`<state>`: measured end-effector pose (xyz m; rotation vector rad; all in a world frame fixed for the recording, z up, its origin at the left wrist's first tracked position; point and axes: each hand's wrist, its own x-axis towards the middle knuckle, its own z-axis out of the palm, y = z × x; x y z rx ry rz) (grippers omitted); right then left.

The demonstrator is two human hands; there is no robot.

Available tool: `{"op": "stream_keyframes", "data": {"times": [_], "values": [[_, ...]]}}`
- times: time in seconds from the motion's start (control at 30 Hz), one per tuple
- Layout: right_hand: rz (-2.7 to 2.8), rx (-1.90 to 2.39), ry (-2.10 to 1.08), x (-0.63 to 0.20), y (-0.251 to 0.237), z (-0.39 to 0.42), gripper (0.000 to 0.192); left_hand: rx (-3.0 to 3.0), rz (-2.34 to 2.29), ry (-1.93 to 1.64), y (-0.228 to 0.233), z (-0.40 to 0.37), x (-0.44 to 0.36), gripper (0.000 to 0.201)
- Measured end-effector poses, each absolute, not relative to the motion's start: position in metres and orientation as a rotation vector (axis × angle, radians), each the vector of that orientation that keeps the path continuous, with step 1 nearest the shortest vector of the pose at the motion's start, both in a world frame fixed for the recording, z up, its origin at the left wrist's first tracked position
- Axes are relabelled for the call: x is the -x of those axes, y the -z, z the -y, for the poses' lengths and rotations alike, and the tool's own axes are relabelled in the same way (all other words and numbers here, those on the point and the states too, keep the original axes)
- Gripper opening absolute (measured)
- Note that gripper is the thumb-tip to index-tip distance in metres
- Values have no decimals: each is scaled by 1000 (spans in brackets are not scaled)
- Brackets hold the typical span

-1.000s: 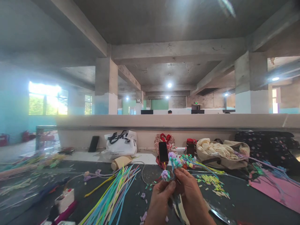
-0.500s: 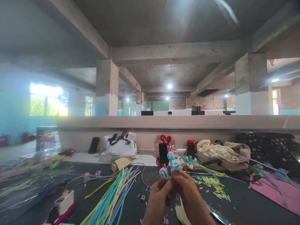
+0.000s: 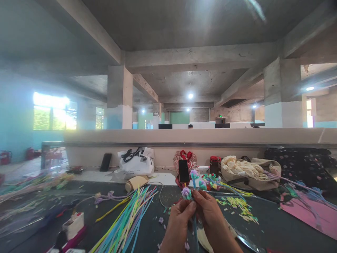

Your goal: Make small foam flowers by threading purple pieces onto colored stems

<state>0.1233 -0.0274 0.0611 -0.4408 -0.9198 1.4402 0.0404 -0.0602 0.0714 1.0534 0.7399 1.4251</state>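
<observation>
Both of my hands meet at the lower middle, fingers pinched around one pipe-cleaner flower stem (image 3: 195, 232). Its small purple and teal blooms (image 3: 194, 174) stick up above my fingertips, and the blue stem runs down between my palms. My left hand (image 3: 179, 219) is closed on the stem just below the lower left bloom (image 3: 186, 193). Closed from the other side, my right hand (image 3: 210, 216) has its thumb and forefinger at the stem below the right bloom (image 3: 202, 185). The exact spot where the fingertips press is partly hidden.
Loose pipe cleaners (image 3: 129, 218) in several colours lie to the left. Cut yellow-green bits (image 3: 240, 207) are scattered to the right, near scissors (image 3: 249, 242). Behind stand a phone (image 3: 183, 171), a white bag (image 3: 137, 162) and a cloth bag (image 3: 244, 172). Pink sheet (image 3: 310, 214) at far right.
The flower has turned and tilted slightly rightward in my fingers, so the blooms sit differently and more of the stem shows below. Both hands keep nearly the same place.
</observation>
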Motion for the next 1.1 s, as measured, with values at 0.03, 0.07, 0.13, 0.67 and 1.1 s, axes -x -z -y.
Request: {"op": "stream_keyframes", "data": {"times": [0.03, 0.07, 0.13, 0.67, 1.1], "values": [[918, 448, -1421, -123, -60, 27, 19, -1048, -732, -1418, -70, 58, -41, 29], [916, 455, -1405, -123, -59, 27, 19, -1042, -726, -1409, -68, 56, -42, 30], [914, 467, -1390, -122, -58, 27, 19, -1026, -730, -1396, -63, 51, -42, 33], [992, 588, -1367, -126, -58, 31, 25, -962, -846, -1292, -48, 42, -36, 42], [1003, 477, -1391, -119, -51, 32, 23, -905, -832, -1524, -50, 47, -34, 32]]}}
